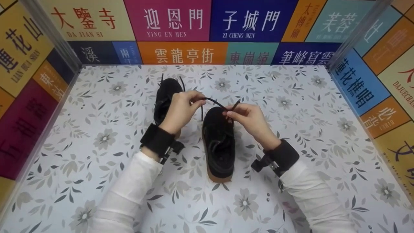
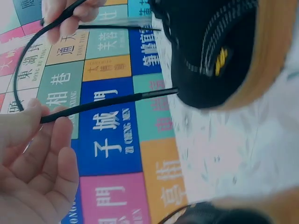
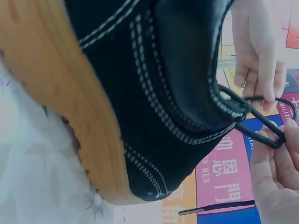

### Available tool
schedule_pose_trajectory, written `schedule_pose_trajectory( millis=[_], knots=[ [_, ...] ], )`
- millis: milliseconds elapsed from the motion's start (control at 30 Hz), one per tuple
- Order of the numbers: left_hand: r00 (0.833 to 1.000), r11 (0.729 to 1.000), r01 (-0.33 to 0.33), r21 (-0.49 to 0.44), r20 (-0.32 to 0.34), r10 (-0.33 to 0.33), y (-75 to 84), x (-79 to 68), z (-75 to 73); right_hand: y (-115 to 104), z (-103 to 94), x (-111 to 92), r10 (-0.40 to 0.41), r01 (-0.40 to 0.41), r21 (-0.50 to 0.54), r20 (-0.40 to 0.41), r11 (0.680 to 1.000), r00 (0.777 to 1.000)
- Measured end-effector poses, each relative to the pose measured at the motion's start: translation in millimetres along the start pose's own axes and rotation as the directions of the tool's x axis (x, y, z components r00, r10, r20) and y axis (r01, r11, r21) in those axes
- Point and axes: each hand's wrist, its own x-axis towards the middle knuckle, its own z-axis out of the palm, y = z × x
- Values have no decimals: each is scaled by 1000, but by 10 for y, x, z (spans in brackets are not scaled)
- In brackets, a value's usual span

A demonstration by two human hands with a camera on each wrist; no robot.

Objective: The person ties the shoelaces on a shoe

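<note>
White sleeves [image 1: 118, 191] closest to the lens, reaching up either side of the near shoe [image 1: 215, 129]. That shoe stands upright on the floral surface [image 1: 106, 168], toe pointing away from you, opening toward you. Second shoe [image 1: 168, 87] sits farther back, to the left, partly hidden by your left hand [image 1: 181, 108]. Left thumb and fingers pinch a black lace [image 1: 216, 101]; your right hand [image 1: 250, 118] pinches lace too, a short bow of it spanning between them near the toe. Left wrist view: a tipped end [image 2: 161, 92] juts free beyond your left fingers. Right wrist view: lace folded into a narrow loop at your right fingers.

Judgement: step looks like shaping the lace. Grip lightly, well back from the tip; hold the fold flat, draw evenly, let no twist build.
</note>
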Motion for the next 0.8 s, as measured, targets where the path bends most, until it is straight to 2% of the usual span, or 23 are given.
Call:
schedule_pose_trajectory(
  millis=[200, 400, 600, 800],
  knots=[
    [999, 997, -26, 77, 43, 22, 2, -97, -113, 38, -18, 22, -32, 30, -50, -40, 998, 999],
    [995, 987, -11, 157, 97, -4, -18, -209, -138, 77, -31, 35, -30, 30, -2, -40, 1000, 999],
    [990, 975, 3, 223, 136, -34, -72, -306, -73, 97, -39, 34, 7, -6, 30, -35, 1000, 999],
    [983, 966, -4, 258, 176, -43, -144, -400, 64, 53, -52, -1, 63, -64, 58, 26, 996, 998]
  ],
)
